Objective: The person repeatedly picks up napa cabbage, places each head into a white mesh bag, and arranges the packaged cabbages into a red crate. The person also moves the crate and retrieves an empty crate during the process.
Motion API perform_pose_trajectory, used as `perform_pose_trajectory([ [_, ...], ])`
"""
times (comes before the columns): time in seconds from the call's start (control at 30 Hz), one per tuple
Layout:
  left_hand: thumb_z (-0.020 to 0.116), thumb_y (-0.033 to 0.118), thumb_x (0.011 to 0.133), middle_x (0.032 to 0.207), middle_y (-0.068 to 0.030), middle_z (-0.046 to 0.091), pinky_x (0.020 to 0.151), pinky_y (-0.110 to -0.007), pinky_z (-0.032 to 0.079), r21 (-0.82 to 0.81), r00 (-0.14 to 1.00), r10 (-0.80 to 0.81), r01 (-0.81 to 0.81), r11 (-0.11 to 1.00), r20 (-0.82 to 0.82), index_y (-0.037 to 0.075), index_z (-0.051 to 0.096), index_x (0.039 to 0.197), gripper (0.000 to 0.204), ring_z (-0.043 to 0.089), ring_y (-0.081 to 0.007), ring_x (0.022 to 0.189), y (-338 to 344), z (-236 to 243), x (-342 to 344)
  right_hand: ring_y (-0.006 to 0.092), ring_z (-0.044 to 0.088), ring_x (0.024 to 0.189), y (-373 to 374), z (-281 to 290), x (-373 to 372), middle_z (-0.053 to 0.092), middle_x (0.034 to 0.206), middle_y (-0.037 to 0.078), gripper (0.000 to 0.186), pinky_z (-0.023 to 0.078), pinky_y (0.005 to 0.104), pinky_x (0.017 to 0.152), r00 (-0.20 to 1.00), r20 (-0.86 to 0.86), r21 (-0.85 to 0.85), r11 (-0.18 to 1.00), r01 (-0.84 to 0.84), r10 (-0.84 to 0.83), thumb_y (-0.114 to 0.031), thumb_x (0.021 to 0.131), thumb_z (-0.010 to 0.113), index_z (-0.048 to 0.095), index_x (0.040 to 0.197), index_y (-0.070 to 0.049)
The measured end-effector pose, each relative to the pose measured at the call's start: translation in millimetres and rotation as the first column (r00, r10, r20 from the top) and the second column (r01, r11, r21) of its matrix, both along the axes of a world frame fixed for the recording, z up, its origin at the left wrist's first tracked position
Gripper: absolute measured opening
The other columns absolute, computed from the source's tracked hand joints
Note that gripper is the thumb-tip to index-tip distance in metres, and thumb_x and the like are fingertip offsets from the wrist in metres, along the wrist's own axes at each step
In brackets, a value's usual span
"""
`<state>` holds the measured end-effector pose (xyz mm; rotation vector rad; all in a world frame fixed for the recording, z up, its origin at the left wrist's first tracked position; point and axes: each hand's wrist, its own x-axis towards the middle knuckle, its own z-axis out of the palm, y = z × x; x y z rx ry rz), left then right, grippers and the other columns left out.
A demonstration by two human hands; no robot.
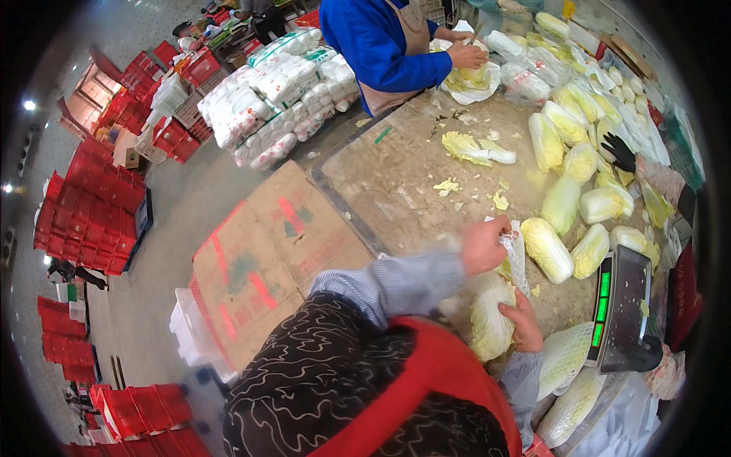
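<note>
Left hand closed on net sleeve; right hand grips cabbage on bench. Cabbage likely heavy, leafy, bruisable; best held round firm middle.

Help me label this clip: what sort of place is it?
Probably a produce packing area at a wholesale market. Loose napa cabbages cover a worn table beside a weighing scale, stacks of red crates line the floor, and the left hand pulls netting over a cabbage.
</note>
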<state>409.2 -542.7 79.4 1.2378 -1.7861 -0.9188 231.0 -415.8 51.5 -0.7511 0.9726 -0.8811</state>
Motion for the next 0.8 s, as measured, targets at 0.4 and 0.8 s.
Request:
perform_pose_trajectory([
  [0.4, 0.067, 0.010, 0.070, 0.070, -0.0164, 0.066, 0.060, -0.048, 0.052, -0.311, 0.845, -0.055, 0.255, 0.916, 0.531, 0.012, 0.064, 0.092, 0.022, 0.067, -0.0363, 0.069, -44, 32, 26, 0.0185, 0.062, 0.113, 7, 8, 4, 0.063, 0.127, 0.010, 0.060, 0.049, 0.0318, 0.097, 0.986, 0.164, -0.040, 0.999, 0.033, -0.026, -0.010, 0.087, 0.068, 0.047, 0.142, -0.001],
  [0.8, 0.069, 0.013, 0.073, 0.062, -0.0153, 0.062, 0.058, -0.047, 0.049, -0.274, 0.832, -0.173, 0.359, 0.892, 0.527, 0.012, 0.062, 0.093, 0.021, 0.064, -0.0384, 0.064, -21, 48, -4, 0.0168, 0.062, 0.109, -37, 42, 12, 0.063, 0.123, 0.011, 0.046, 0.051, 0.0298, 0.089, 0.914, -0.168, -0.115, 0.928, 0.354, -0.369, -0.010, 0.090, 0.064, 0.052, 0.132, 0.004],
])
